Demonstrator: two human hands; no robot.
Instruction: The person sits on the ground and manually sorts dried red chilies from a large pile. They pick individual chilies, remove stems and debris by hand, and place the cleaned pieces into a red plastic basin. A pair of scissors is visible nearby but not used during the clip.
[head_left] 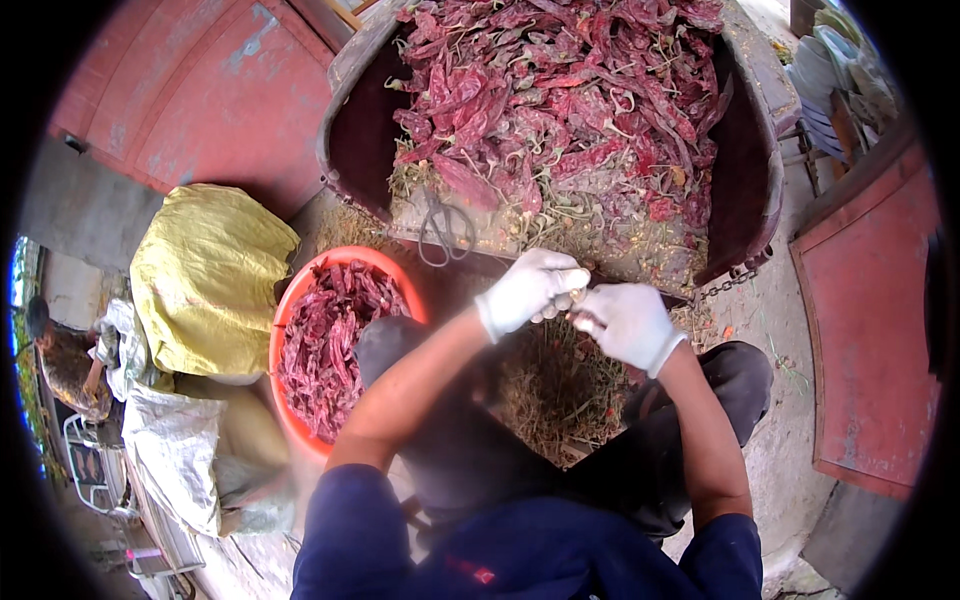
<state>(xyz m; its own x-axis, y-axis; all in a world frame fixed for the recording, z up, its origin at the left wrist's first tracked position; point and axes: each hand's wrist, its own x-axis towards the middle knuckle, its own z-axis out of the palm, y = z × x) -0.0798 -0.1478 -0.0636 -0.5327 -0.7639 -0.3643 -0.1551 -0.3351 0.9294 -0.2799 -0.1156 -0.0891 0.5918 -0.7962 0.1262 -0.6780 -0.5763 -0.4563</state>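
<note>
My left hand (530, 292) and my right hand (625, 325), both in white gloves, meet over my knees at the front edge of a large open bin (750, 140). Their fingers are closed together around something small and pale brown that I cannot make out. Beyond them, dried red peppers (560, 90) are heaped in the bin, with bits of stem and debris toward the front. A pair of scissors (443, 232) lies at the front left of the heap. An orange tub (400, 275) full of dried peppers stands beside my left leg.
Yellow (205, 280) and white sacks (170, 450) are at the left, with what looks like a brown bird (75, 375) beyond. Red metal panels (865, 320) stand at both sides. A chain (730, 285) hangs off the bin. Plant litter (560, 400) lies between my legs.
</note>
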